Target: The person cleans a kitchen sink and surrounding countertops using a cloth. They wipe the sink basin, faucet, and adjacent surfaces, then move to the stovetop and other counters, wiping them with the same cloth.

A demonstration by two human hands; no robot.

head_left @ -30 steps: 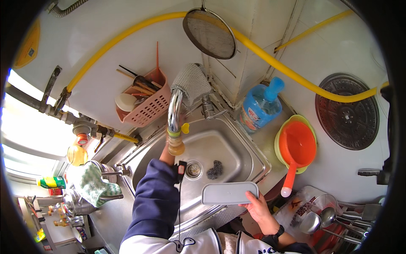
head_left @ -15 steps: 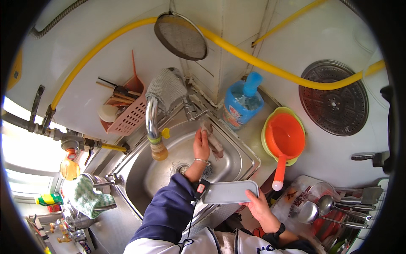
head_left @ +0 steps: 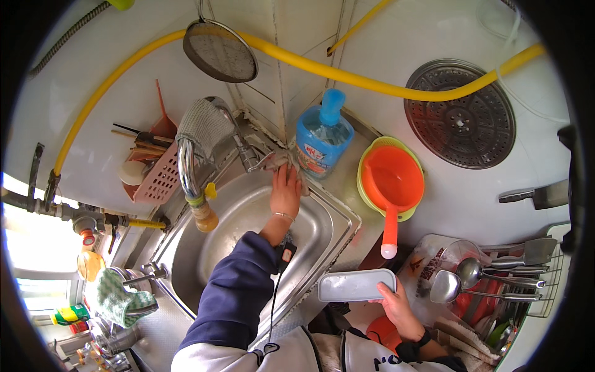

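Two grips: left [head_left: 286, 195] flat on cloth [head_left: 277, 160] at sink edge [head_left: 345, 217]; right [head_left: 398, 308] clasping grey box [head_left: 353, 286].

We are looking at a kitchen, and the steel sink [head_left: 238, 192] with its curved tap [head_left: 186, 164] is showing us this most plainly. A mesh strainer [head_left: 221, 53] and a round perforated metal plate [head_left: 460, 139] are hanging against the white walls [head_left: 427, 31], while a broad-bladed knife [head_left: 550, 195] is showing farther right. We are seeing ladles [head_left: 446, 286] and a spatula [head_left: 538, 253] lying by a wire rack [head_left: 548, 297]. We are also noticing an orange dipper [head_left: 396, 177] sitting in a green basin [head_left: 407, 215], and a pink basket [head_left: 162, 177] holding sticks and utensils.
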